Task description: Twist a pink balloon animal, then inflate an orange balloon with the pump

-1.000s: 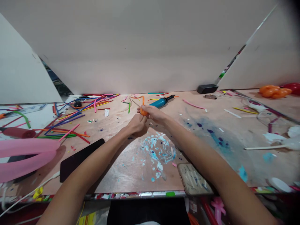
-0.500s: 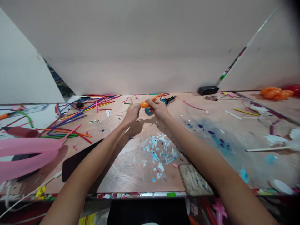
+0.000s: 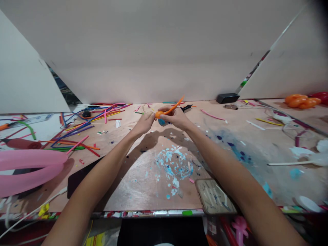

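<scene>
An orange balloon (image 3: 164, 112) sits pinched between both hands above the far middle of the table (image 3: 143, 191), its small inflated bulb at the fingertips and its uninflated tail slanting up and to the right toward the back wall. Going by size, the broad wooden table comes first, its surface smeared with blue and white paint flecks near the middle and a blue stain to the right. On its left edge lies a long pink balloon (image 3: 28, 171), inflated and folded back on itself, with a dark flat slab (image 3: 79, 177) just beside it. A heap of loose uninflated balloons (image 3: 84, 126) in many colours spreads over the far left of the table. At the far right rests a twisted orange balloon figure (image 3: 302, 100), with a red one touching it at the frame edge. Near the front edge lies a worn rectangular pad (image 3: 214, 197). A black block (image 3: 227, 97) stands against the back wall. The left hand (image 3: 144, 123) is closed, its fingertips gripping the left end of the orange bulb. The right hand (image 3: 175, 118) is curled around the bulb's right side and also wraps a blue pump (image 3: 162, 121), whose body is mostly hidden in the palm and whose black nozzle pokes out beyond the knuckles.
</scene>
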The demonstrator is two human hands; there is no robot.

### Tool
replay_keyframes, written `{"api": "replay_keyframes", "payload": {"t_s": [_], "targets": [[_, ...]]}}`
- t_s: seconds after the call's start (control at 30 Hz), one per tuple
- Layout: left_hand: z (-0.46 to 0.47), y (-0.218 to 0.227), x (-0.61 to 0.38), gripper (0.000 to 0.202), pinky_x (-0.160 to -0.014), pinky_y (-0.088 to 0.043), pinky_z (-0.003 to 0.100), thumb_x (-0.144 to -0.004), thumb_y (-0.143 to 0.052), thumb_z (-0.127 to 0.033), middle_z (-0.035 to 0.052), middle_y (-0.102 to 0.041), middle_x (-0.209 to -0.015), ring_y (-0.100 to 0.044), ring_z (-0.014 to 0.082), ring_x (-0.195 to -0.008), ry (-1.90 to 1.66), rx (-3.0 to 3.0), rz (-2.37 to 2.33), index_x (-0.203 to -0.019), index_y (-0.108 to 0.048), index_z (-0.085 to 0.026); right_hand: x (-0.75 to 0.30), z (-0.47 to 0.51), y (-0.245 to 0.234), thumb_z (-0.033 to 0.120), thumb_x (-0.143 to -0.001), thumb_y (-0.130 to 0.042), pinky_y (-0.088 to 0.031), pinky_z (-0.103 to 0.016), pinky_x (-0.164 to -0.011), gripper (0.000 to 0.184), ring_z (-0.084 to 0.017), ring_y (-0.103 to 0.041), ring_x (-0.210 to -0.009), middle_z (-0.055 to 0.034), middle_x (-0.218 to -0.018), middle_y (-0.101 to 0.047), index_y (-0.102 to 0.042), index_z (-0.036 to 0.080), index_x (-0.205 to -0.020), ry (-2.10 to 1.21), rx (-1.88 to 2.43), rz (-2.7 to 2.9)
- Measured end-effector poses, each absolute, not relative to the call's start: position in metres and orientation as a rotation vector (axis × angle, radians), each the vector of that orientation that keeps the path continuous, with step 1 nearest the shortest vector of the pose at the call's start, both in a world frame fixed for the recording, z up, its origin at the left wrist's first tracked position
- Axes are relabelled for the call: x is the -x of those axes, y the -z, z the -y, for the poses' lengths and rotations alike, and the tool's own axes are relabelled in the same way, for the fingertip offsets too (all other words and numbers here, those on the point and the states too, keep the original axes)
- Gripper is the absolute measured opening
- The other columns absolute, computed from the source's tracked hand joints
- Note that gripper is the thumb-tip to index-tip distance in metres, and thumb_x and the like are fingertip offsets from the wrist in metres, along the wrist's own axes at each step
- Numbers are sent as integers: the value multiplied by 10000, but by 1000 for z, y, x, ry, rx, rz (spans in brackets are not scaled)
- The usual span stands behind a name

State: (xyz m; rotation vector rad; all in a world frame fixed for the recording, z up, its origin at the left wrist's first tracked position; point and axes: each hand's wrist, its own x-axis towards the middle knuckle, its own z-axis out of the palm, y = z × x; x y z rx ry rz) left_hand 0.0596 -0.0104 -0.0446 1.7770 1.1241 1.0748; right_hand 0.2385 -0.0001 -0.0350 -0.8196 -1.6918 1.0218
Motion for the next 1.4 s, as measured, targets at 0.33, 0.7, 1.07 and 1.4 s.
{"api": "replay_keyframes", "payload": {"t_s": [0.33,0.7,1.07,1.4], "targets": [[17,45,-68,24,-754,-387,292,-917,-360,-200,15,-483,-861,-474,144,-780,-1189,-2066,-975,-927,-382,-198,-229,2,40,500,-715,-749,-402,-231,-420,380,-97,-490,-440,17,-527,-536,-637,142,-777,-1141,896,1547],[13,47,-62,55,-489,-249,215,-902,-385,-201,-100,-353,-559,-300,78,-440,-1141,-1749,-943,-952,-382,-223,-233,1,43,448,-660,-801,-469,-245,-548,378,-120,-574,-610,-17,-683,-620,-659,150,-846,-1278,788,1539],[8,16,-42,254,-648,-506,224,-865,-549,-267,28,-603,-1326,-653,142,-891,-1512,-1098,-724,-1114,-600,-272,-239,-11,68,485,-934,-457,-443,-396,-951,413,-255,-597,-1068,-159,-1134,-661,-640,137,-1059,-414,1222,1879],[-7,28,-32,441,-758,-563,306,-894,-487,-350,6,-341,-1573,-574,240,-1189,-1649,-1126,-823,-1332,-537,-331,-259,-12,57,488,-969,-369,-428,-387,-906,498,-279,-629,-998,-140,-1037,-709,-712,143,-1075,-149,1345,2161]]}}
